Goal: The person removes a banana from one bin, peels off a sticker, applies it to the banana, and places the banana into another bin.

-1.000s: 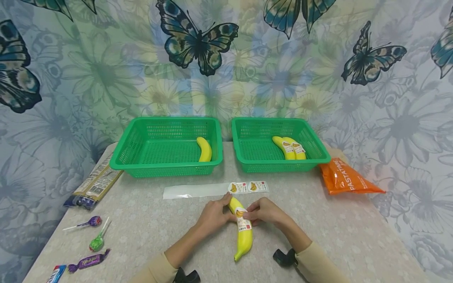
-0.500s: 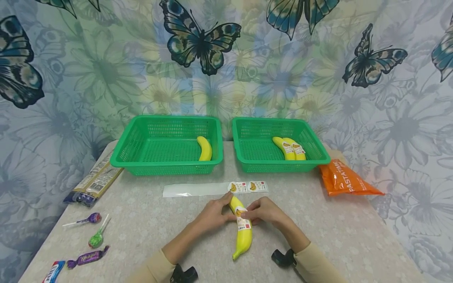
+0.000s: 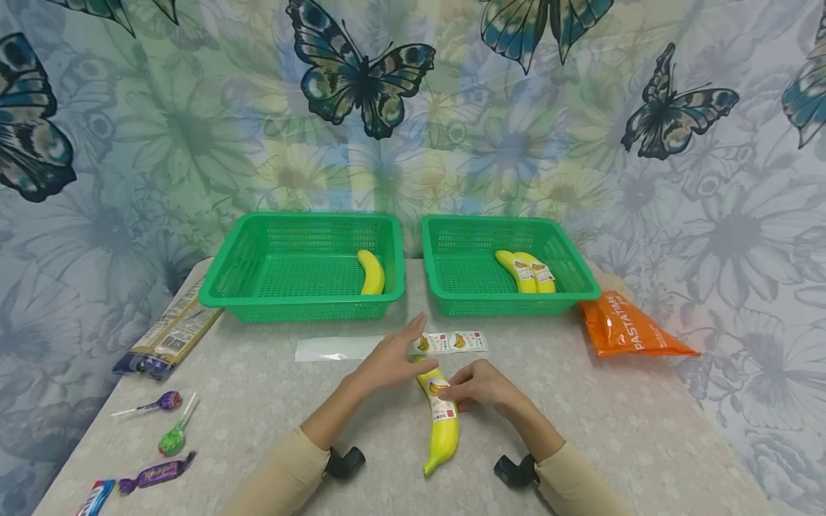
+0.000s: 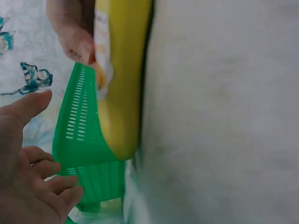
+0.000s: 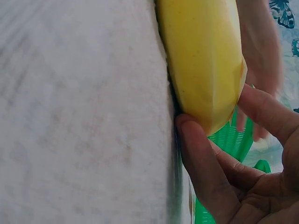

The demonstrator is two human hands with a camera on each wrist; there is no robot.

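A yellow banana (image 3: 442,441) with a white banana-picture label (image 3: 444,410) on it lies on the table in the head view. My right hand (image 3: 484,385) holds it from the right. In the right wrist view one fingertip presses near the label's edge and another digit (image 5: 201,163) is low against the banana's side. My left hand (image 3: 387,362) is raised over the banana's far end, its fingers apart and holding nothing; the left wrist view shows a gap between that hand (image 4: 35,182) and the banana. Behind, a label strip (image 3: 335,349) is partly hidden by the left hand.
At the back stand two green baskets: the left one (image 3: 300,308) has one plain banana (image 3: 371,274), the right one (image 3: 497,306) two labelled bananas (image 3: 535,273). An orange bag (image 3: 632,326) lies right; a long package (image 3: 171,337), lollipops (image 3: 173,438) and wrapped sweets (image 3: 157,474) lie left.
My left hand has let go of the banana's far end and lifted up and away, toward the label strip. The right hand and the banana stay nearly where they were.
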